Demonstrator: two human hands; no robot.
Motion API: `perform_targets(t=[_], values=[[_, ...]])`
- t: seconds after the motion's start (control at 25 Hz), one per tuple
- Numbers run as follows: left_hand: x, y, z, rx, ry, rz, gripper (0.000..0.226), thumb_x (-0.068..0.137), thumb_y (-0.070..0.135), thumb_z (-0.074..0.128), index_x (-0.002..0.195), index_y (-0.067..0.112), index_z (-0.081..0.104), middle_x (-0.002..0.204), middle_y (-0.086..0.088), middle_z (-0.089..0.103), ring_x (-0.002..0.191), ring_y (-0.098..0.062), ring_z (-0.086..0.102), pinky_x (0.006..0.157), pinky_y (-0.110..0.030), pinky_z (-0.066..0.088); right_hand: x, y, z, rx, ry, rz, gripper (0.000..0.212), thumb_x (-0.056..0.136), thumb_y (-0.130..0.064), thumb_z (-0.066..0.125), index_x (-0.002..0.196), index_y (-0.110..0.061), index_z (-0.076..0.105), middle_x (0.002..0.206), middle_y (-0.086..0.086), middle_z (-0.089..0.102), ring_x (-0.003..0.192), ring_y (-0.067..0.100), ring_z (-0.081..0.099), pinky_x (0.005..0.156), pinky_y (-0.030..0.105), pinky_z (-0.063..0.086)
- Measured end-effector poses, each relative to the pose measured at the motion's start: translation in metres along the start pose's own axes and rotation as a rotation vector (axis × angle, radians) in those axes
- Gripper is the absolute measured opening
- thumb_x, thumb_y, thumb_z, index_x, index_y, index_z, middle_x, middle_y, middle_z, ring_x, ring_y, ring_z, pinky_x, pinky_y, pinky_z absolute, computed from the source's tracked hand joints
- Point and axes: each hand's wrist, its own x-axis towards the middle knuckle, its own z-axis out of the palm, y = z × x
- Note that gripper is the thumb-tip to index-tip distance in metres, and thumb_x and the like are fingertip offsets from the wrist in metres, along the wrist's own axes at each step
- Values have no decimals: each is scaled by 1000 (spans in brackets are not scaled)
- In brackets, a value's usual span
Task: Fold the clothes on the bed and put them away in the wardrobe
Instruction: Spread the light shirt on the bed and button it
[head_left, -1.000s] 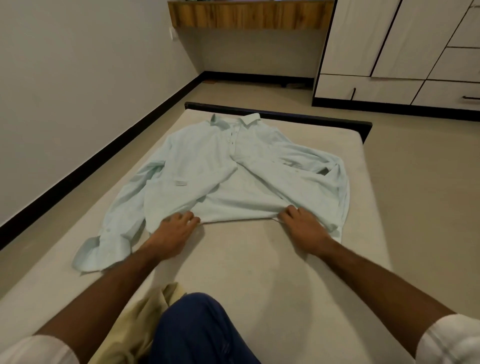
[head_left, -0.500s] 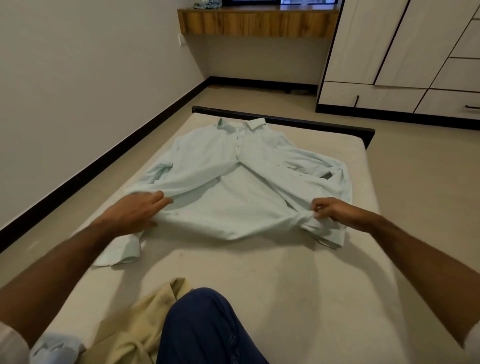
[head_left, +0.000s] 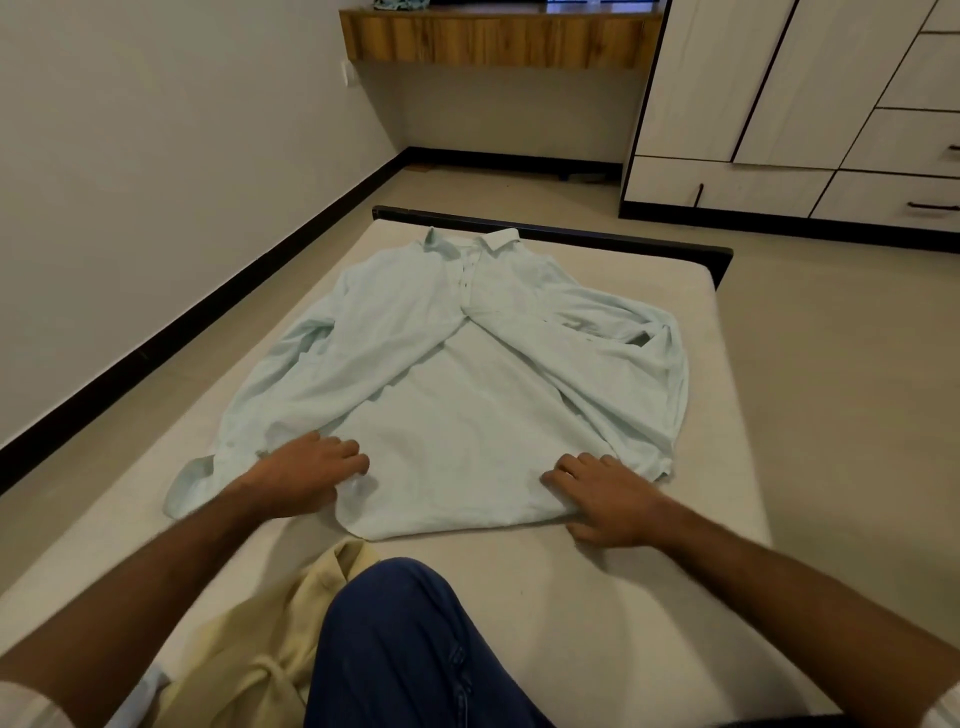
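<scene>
A pale mint long-sleeved shirt (head_left: 467, 415) lies spread front-up on the bed's mattress (head_left: 613, 597), collar toward the far end. Its two front panels are parted in a V, showing the inner back. My left hand (head_left: 311, 475) sits at the near left of the hem, its curled fingers gripping the left front panel's edge. At the near right corner of the hem my right hand (head_left: 605, 499) presses down with fingers laid fairly straight on the fabric. The white wardrobe (head_left: 779, 93) stands at the far right, doors closed.
A crumpled pale yellow garment (head_left: 260, 654) lies at the bed's near edge beside my blue-trousered knee (head_left: 415, 654). The wall runs along the left. A wooden shelf (head_left: 493, 44) hangs on the far wall. Bare floor lies between bed and wardrobe.
Both hands went out to the shirt's sides, then came back inward and nearer to me. They now sit on the hem, and the panels lie wider apart.
</scene>
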Motion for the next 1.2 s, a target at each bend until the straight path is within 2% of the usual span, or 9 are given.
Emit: perform_targets(t=[0.12,0.24,0.32,0.52,0.6,0.68,0.88,1.08,1.2], values=[[0,8,5,-104,-100,-20,14,92,21,47,98,28,58,94,12,57,83,-8,51,76,-24,44,3,-13,20,-135,176,21,31,81,-20,72,105,-22,54,96,-1,53,76,19,50,60,32,38],[-8,-6,6,-187,-117,-90,19,93,22,47,101,26,63,99,11,63,90,-9,57,83,-24,45,1,-1,16,-107,155,168,24,84,-18,70,102,-21,55,91,0,58,77,21,57,61,34,40],[-12,-13,1,-259,-176,-104,25,92,20,48,108,25,67,105,11,66,96,-10,60,86,-23,44,0,4,0,113,-23,234,16,89,-10,55,101,-20,54,97,2,61,86,20,57,66,32,38],[-9,7,-11,-357,-588,-84,12,84,17,50,80,14,61,72,2,58,61,-6,51,65,-21,45,-6,4,-32,685,-417,194,18,78,-7,53,88,-16,67,74,1,68,65,12,61,65,28,50],[4,11,-19,-538,-511,-146,13,85,16,48,81,16,61,79,-4,69,63,-12,60,61,-28,52,-11,6,-30,664,-297,159,15,85,-29,62,98,-22,65,86,0,69,72,10,61,71,30,52],[26,22,-30,-630,-359,-125,14,89,15,50,90,18,64,89,-4,71,72,-15,65,65,-29,53,-19,14,-21,467,-215,82,39,81,-53,64,112,-29,57,103,-7,58,88,8,55,79,29,49],[91,92,-65,-606,-270,185,28,96,26,60,122,17,57,117,-1,59,97,-13,54,81,-19,41,-39,8,6,-77,-13,-87,27,85,-11,61,110,-17,52,96,5,57,78,25,54,62,40,43],[133,146,-69,-489,-236,213,44,98,36,59,136,17,47,129,-4,50,98,-14,51,87,-29,42,-44,1,-26,434,-327,192,26,78,-7,53,95,-23,64,79,-7,65,80,20,65,72,36,52],[147,156,-67,-720,-117,89,47,98,37,57,140,20,44,132,-3,52,98,-13,52,88,-27,41,-43,23,-21,558,231,558,24,86,-12,54,103,-24,65,104,-4,62,99,18,58,76,34,48]])
